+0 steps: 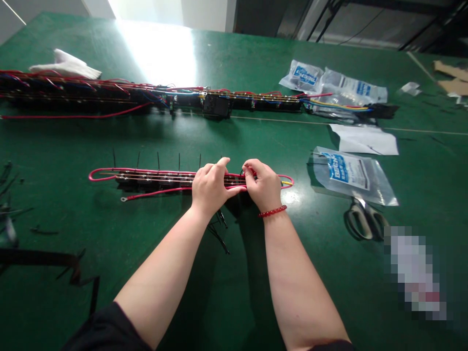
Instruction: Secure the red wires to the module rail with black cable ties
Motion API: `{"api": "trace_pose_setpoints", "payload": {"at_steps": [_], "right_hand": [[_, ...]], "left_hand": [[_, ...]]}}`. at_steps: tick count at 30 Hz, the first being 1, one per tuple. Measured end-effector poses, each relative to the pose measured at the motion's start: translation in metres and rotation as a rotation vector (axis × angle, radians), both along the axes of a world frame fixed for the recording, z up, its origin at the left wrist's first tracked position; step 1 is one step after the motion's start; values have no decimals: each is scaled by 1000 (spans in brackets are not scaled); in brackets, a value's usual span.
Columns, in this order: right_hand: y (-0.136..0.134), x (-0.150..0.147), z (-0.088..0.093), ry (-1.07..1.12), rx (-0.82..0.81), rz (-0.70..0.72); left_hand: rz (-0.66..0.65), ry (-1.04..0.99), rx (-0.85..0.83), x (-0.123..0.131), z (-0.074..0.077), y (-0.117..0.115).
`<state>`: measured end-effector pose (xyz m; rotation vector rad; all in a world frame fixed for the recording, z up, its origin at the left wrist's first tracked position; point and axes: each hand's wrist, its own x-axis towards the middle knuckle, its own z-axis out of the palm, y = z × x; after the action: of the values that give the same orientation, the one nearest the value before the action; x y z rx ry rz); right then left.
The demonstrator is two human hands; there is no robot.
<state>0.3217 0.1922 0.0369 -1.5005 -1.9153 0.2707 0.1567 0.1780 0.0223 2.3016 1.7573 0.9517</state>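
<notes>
Wire harness (161, 179) gripped by L hand (211, 187) & R hand (261, 185), green mat (66, 146).

From where I stand, a pixelated patch (414, 273) at the lower right hides whatever lies there. The left hand (210, 187) and right hand (261, 185) cover part of the shorter red-looped wire harness (146, 178). The long wire harness (73, 92) runs past the left edge, cardboard scraps (453, 78) are cut off at the right, and the fine print on the plastic bag (345, 173) is too small to read.

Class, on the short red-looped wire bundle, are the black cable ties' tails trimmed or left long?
Left long: thin black cable tie tails stand up untrimmed along the red-looped wire bundle, beside the bare left hand.
</notes>
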Motion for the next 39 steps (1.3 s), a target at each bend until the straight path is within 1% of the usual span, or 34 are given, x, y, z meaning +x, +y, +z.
{"api": "trace_pose_setpoints", "payload": {"at_steps": [4,8,13,16,21,25,29,34,39], "right_hand": [[0,0,-2,-44,31,-16],[-1,-2,-3,-66,27,-54],[-1,-5,-2,-65,6,-98],[-1,-5,-2,-70,11,-86],[-1,-3,-1,-66,33,-38],[0,-2,1,9,50,13],[0,1,3,97,-15,54],[1,2,1,96,-79,41],[2,0,-1,-3,-47,-1]], "left_hand": [[-6,-12,5,1,1,1],[0,-2,-27,1,4,1],[-54,86,-16,-1,6,1],[-79,115,11,-2,5,1],[-75,72,57,-2,1,1],[-84,71,62,-2,1,2],[-114,125,53,-1,3,1],[-137,141,40,-1,5,1],[-135,96,42,-1,5,1]]}}
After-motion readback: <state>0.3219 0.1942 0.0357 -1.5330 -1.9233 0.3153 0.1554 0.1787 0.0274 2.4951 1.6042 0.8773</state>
